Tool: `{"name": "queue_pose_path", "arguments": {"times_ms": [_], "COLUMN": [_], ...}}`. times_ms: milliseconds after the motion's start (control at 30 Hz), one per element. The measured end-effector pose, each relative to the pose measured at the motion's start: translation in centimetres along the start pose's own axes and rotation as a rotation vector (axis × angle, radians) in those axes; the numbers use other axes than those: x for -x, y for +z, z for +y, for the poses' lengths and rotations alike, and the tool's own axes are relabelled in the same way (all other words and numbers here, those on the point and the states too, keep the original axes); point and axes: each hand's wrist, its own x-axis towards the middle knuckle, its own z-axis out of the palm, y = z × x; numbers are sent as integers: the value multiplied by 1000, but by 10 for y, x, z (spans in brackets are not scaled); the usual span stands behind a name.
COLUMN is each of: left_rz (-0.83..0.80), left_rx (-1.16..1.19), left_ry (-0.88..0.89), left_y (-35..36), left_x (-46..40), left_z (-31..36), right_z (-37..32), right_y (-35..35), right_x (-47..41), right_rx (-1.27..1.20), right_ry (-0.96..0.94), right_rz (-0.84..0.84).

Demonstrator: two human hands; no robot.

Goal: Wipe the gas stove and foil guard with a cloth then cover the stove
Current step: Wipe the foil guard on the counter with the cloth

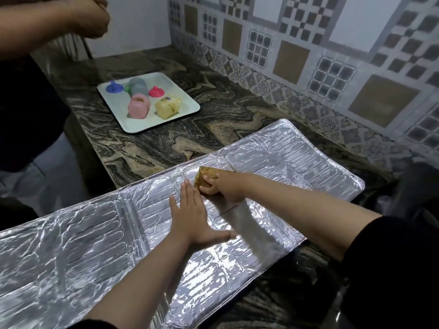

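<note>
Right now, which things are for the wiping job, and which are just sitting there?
For the job:
- foil guard, lying flat
- yellow cloth, gripped by the right hand
- left hand, pressing the foil

Just sitting there:
- white tray
- pink container
- yellow container
- blue lid

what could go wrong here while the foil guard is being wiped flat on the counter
1. The foil guard is thin and already creased; the right hand gripping the cloth could crumple or tear it if it scrubs hard.
2. Only the flat left hand pins the guard, and its near edge seems to overhang the counter, so a strong stroke might slide it.
</note>
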Motion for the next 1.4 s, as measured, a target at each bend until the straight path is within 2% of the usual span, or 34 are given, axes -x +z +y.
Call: {"name": "queue_pose_path", "arguments": {"times_ms": [133,333,433,500,567,667,767,867,933,1000,1100,1200,1267,1400], "left_rz": [-12,-66,-122,-188,-247,-240,-192,-130,-49,28,60,78,80,86], "left_rx": [14,-25,-57,-90,-125,-100,-5,15,1,2,1,1,17,43], "left_ry": [12,10,-3,-20,-32,2,31,74,94,93,91,89,88,94], "left_y": [-1,-3,-9,-17,-23,-26,-25,-15,-4,5,8,8,9,8], "left_x": [1,0,-2,-9,-20,-35,-48,-59,-58,-56,-57,-57,-57,-56], "left_z": [-2,-1,1,4,9,21,30,30,28,26,27,27,26,26], "right_z": [7,19,28,38,51,70,83,96,101,105,111,112,108,97], "right_y": [8,3,-8,-11,-9,-2,4,13,18,19,16,12,15,22], "right_x": [14,46,66,77,86,94,96,91,86,80,66,50,41,33], "right_rx": [-101,-180,-308,-484,-727,-1145,-1588,-1851,-1898,-1825,-1777,-1946,-2029,-2032], "right_ry": [7,69,111,196,316,429,442,397,394,458,582,668,686,722], "right_rz": [-114,-166,-241,-199,-71,44,65,54,84,163,294,434,419,282]}}
